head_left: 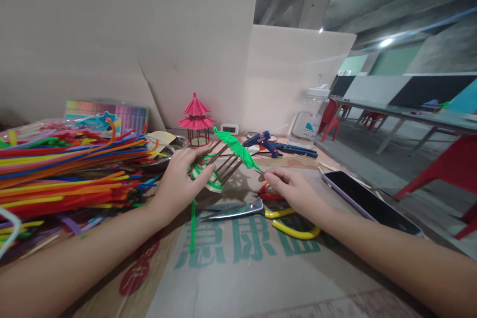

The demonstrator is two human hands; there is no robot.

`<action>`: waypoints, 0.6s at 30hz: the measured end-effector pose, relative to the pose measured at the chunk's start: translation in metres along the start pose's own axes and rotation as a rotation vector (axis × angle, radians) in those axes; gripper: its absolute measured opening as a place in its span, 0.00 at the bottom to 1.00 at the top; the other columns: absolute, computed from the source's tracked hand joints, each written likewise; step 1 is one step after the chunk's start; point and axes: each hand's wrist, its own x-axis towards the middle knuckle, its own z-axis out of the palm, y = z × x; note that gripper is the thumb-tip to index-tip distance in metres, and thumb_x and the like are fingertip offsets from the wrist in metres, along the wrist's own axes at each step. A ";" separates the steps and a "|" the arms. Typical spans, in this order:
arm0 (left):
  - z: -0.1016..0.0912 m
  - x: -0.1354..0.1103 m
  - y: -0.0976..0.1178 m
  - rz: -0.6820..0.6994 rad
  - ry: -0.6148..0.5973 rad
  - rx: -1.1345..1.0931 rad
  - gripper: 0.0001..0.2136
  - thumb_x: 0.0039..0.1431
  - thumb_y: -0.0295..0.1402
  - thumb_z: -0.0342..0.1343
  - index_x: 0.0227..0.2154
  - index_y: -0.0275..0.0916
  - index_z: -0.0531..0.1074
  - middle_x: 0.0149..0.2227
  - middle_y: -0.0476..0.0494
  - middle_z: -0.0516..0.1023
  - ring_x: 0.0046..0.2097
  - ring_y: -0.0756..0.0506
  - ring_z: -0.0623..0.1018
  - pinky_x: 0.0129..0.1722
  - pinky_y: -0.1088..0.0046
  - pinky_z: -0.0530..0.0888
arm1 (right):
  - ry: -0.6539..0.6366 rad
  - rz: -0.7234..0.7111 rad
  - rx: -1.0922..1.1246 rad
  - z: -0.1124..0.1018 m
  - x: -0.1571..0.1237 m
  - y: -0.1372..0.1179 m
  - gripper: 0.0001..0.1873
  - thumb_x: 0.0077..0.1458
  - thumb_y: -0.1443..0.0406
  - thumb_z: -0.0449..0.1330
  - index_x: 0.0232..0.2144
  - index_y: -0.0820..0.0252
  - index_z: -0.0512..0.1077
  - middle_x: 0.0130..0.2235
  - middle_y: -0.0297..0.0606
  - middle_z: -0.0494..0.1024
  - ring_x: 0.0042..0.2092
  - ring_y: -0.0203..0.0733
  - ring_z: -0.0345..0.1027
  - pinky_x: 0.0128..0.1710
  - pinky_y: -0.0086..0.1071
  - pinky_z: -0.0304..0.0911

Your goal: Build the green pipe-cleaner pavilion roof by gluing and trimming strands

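Observation:
My left hand [182, 179] grips a small craft frame [219, 161] of brown sticks with a green and white base and a green pipe-cleaner roof. A long green pipe cleaner [193, 226] hangs from it onto the cardboard. My right hand [288, 186] is pinched at the lower right end of the green roof, holding its tip between thumb and fingers. Below the hands lie yellow-handled pliers [268, 213] on the cardboard sheet [242, 278].
A big pile of coloured pipe cleaners [67, 169] fills the left. A pink pagoda model [196, 119], a blue glue gun [268, 143] and a plastic jar [311, 119] stand behind. A phone [368, 201] lies at right. Red chairs and a long table stand farther right.

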 end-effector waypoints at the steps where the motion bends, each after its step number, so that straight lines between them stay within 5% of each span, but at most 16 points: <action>1: 0.000 0.000 0.000 -0.002 -0.001 -0.001 0.20 0.63 0.43 0.52 0.53 0.38 0.72 0.47 0.42 0.76 0.49 0.39 0.73 0.53 0.59 0.69 | -0.007 0.002 0.005 0.000 0.000 0.000 0.19 0.57 0.53 0.52 0.32 0.59 0.77 0.32 0.40 0.80 0.37 0.47 0.74 0.36 0.36 0.67; 18: -0.001 0.000 0.002 -0.027 -0.019 -0.015 0.19 0.63 0.43 0.52 0.52 0.40 0.71 0.48 0.41 0.76 0.51 0.39 0.73 0.54 0.59 0.68 | -0.043 0.144 0.210 0.001 -0.003 -0.001 0.18 0.58 0.51 0.53 0.31 0.58 0.74 0.31 0.37 0.79 0.33 0.45 0.77 0.33 0.35 0.72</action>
